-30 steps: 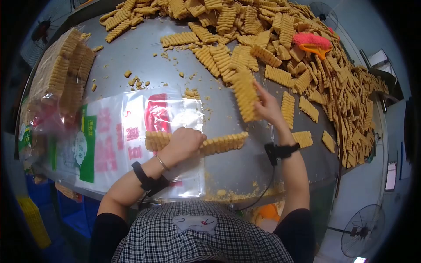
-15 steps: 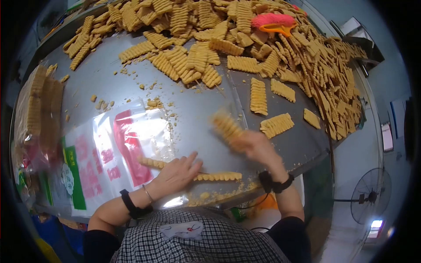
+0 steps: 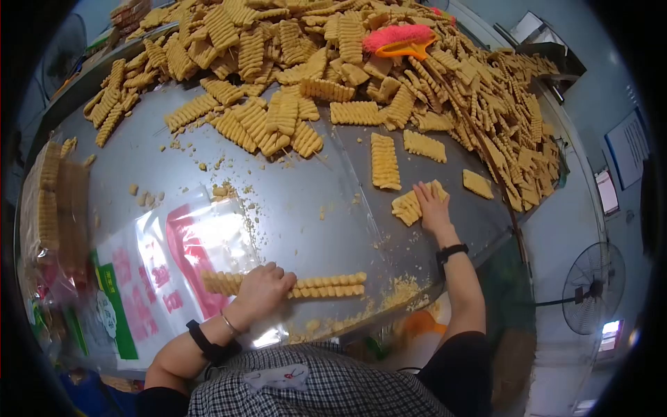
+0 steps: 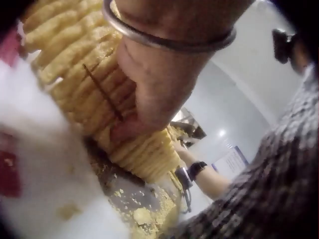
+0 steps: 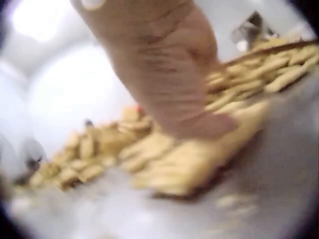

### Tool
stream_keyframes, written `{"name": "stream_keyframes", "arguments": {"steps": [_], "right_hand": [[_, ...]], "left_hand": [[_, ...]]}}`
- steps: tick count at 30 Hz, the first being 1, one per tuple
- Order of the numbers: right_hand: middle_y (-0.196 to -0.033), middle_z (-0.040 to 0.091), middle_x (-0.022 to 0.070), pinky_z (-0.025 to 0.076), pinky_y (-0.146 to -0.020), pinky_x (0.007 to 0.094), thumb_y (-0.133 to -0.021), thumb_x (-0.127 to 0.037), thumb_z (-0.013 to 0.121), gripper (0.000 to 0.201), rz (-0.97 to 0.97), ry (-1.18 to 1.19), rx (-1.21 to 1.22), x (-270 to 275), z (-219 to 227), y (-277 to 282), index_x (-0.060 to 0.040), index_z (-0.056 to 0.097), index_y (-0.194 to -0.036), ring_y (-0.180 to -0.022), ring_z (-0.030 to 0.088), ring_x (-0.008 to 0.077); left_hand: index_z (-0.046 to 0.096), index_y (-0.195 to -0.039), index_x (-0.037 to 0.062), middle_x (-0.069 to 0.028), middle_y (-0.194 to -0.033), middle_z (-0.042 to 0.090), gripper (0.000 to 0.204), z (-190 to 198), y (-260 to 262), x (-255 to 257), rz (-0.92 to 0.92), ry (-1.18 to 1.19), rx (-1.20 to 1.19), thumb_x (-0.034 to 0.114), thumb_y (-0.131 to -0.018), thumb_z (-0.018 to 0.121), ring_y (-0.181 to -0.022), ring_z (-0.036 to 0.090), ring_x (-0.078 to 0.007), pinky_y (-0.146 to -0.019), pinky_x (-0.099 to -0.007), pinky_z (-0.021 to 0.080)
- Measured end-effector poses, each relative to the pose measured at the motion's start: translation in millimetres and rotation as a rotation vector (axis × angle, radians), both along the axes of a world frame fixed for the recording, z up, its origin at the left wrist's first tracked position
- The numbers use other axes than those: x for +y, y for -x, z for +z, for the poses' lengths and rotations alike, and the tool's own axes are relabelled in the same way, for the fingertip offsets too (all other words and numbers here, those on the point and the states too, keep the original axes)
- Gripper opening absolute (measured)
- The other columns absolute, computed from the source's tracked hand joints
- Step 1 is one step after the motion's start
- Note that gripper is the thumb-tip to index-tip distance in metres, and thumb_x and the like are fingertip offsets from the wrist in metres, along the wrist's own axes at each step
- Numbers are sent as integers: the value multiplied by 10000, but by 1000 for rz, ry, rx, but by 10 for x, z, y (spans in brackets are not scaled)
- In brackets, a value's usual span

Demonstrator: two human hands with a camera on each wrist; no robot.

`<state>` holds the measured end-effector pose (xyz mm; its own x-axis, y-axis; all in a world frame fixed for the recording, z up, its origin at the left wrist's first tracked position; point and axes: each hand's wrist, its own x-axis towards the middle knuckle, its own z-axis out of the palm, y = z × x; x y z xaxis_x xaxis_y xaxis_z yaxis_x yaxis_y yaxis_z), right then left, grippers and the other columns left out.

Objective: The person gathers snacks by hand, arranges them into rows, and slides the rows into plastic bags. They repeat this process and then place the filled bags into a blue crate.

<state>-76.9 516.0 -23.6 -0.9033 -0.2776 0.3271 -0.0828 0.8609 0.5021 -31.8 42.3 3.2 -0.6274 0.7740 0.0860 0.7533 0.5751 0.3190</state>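
My left hand [image 3: 260, 295] grips a row of ridged yellow food slabs [image 3: 330, 285] standing on edge, its fingers curled over the middle. Close up, the left wrist view shows the thumb against the ridged slabs [image 4: 70, 59], with a thin brown stick [image 4: 102, 92] across one. Over to the right, my right hand [image 3: 434, 207] holds another ridged slab [image 3: 405, 208] lying on the metal table. In the blurred right wrist view its thumb presses on that slab [image 5: 184, 169]; the other fingers are mostly hidden. Under the left hand lies a printed clear plastic bag [image 3: 142, 278].
A large heap of slabs [image 3: 250, 48] covers the table's back and right, with a pink-headed, orange-based brush [image 3: 399, 40] on it. Loose slabs [image 3: 384, 161] lie near my right hand. A filled bag [image 3: 59, 208] stands at left. Crumbs [image 3: 403, 292] litter the front edge.
The slab held earlier has left my right hand, which has moved right onto another slab on the table. My left fingers, spread half a second ago, now curl over the row. The head view shifted.
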Motion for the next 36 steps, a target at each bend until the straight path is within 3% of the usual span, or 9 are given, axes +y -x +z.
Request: {"name": "stream_keyframes", "arguments": {"steps": [3,9,13,18,20,22,28,32,36], "right_hand": [[-1091,656,191,485,-895,450,-807,-75,591,482,-413,586,-701,-736,704,215,-76,502,-1281,-1026,627,364],[-1002,685,182,516,-791,394,-868,-290,627,402,174,937,-774,-2121,584,399,-36,578,-1177,-922,664,335],[-1000,701,136,497,-813,320,-939,-346,578,377,470,1093,-1610,-2688,524,414,-32,640,-1138,-934,651,215],[-1107,664,193,485,-878,374,-888,-468,607,536,-43,1164,-401,-2226,716,1307,-24,612,-1189,-1024,634,279],[-1299,530,249,466,-923,407,-797,-540,674,725,-319,786,-95,-1745,532,1578,-21,530,-1283,-1157,551,347],[-1296,470,271,429,-969,464,-705,-523,734,837,-564,779,-201,-1366,193,1581,-83,457,-1362,-1182,464,441],[-1195,537,185,457,-941,437,-687,-233,723,655,-349,1100,-169,-825,-41,1217,-58,505,-1279,-1121,527,331],[-1120,578,119,450,-936,313,-703,29,585,555,-116,1784,-865,-1524,394,655,-34,506,-1248,-1030,571,213],[-1226,568,95,422,-996,313,-752,12,560,538,361,1441,-1733,-1928,484,482,-15,491,-1284,-1160,532,193]], "left_hand": [[612,-833,98,-27,-710,577,173,11,-13,9,-4,-52,19,106,-662,629,-724,575,-211,-648,-332,496],[668,-1030,70,-97,-1273,515,314,112,4,247,-209,-4,79,193,-746,617,-1059,520,-223,-845,-334,480],[661,-1053,75,-75,-1360,483,322,176,32,342,-366,-119,168,237,-777,624,-1051,519,-214,-891,-352,438],[652,-1038,90,-49,-1208,545,287,167,-9,359,-304,23,47,218,-782,628,-939,525,-177,-780,-300,431],[652,-1031,88,-44,-1147,559,278,258,40,372,-293,53,75,215,-785,626,-932,526,-173,-766,-298,429],[663,-1003,115,-41,-1009,549,234,419,110,309,-158,28,-1,210,-794,619,-929,520,-180,-781,-314,419],[633,-1015,151,-78,-867,501,237,229,344,80,10,77,37,144,-781,605,-898,508,-225,-811,-352,388],[534,-1214,99,-168,-1030,540,504,222,403,187,75,69,-41,91,-722,644,-901,543,-266,-776,-360,464],[511,-1232,54,-149,-1017,610,586,144,506,193,148,-2,-97,109,-677,688,-886,577,-283,-717,-372,498]]}}
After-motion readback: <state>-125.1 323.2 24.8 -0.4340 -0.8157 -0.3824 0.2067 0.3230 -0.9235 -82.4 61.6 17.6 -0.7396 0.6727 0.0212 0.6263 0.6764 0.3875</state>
